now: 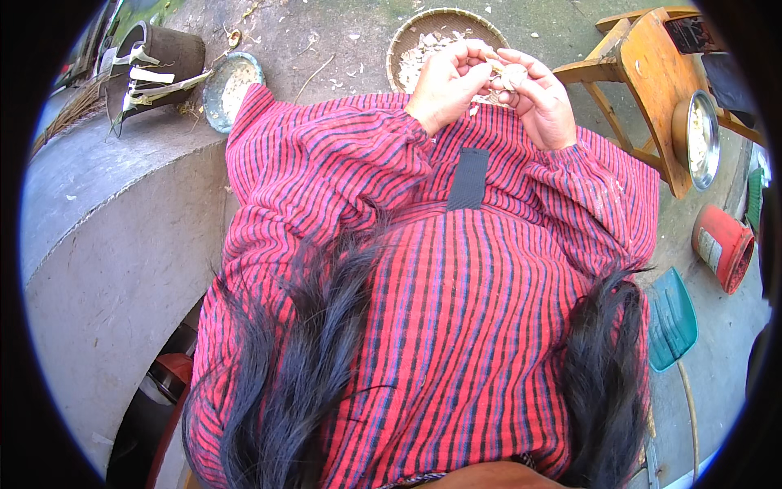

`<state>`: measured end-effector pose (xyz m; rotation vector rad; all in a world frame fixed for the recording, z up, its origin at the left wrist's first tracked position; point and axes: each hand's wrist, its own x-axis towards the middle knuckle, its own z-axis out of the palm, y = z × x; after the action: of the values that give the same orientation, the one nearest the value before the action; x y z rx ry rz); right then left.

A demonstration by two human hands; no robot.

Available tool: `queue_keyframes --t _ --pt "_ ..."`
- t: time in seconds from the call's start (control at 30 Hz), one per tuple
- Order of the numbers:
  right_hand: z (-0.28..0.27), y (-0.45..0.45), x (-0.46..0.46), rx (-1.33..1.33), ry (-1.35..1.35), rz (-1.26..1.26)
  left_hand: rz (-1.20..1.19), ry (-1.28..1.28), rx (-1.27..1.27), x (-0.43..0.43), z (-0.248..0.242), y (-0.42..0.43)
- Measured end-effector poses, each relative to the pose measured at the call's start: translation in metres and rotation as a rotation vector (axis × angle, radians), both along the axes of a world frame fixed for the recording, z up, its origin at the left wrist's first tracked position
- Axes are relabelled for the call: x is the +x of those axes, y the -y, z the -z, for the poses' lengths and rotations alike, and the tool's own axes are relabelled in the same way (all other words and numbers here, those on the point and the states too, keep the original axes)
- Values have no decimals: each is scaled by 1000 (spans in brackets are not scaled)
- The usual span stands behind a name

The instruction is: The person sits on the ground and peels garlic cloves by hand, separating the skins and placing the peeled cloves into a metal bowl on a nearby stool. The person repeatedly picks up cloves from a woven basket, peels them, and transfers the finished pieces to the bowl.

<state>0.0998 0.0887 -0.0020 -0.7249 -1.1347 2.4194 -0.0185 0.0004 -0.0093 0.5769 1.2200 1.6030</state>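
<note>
Both my hands meet over a round woven bamboo tray (394, 46) at the top middle. Between the fingertips is a pale, papery garlic bulb or piece (513, 74). My left hand (449, 82) pinches its left side, where a dry tan bit shows. Fingers and thumb of my right hand (540, 98) close around the whitish part. Below the hands, the tray holds many pale flakes or peelings (421, 58), partly hidden by the left hand. A steel bowl (707, 140) with whitish pieces, probably peeled cloves, rests on a wooden stool (654, 79) at the right.
A dark bucket (183, 55) with pale stalks stands at the upper left, beside a bluish basin (214, 110) with pale contents. A curved concrete ledge (134, 202) runs along the left. At right are a red container (718, 244) and a green dustpan (672, 321). Peelings litter the floor.
</note>
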Motion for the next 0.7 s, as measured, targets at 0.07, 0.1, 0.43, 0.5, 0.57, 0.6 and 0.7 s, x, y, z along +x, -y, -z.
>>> queue_keyframes --t 0.07,0.1,0.43,0.5,0.57,0.6,0.7 --pt "3 -1 2 17 -1 -14 11 18 11 0 0 -1" --pt "4 -2 2 24 5 -22 15 28 16 0 0 -1" --pt "5 -4 2 -7 -2 8 30 294 -144 -6 7 0" --pt "5 -3 2 -12 -3 13 25 353 -154 -7 8 0" --pt "4 -2 2 -4 14 22 23 362 -157 -7 9 0" --pt "3 -1 2 7 32 32 26 367 -158 -7 8 0" --pt "7 -1 3 86 107 48 33 349 -132 -6 3 0"
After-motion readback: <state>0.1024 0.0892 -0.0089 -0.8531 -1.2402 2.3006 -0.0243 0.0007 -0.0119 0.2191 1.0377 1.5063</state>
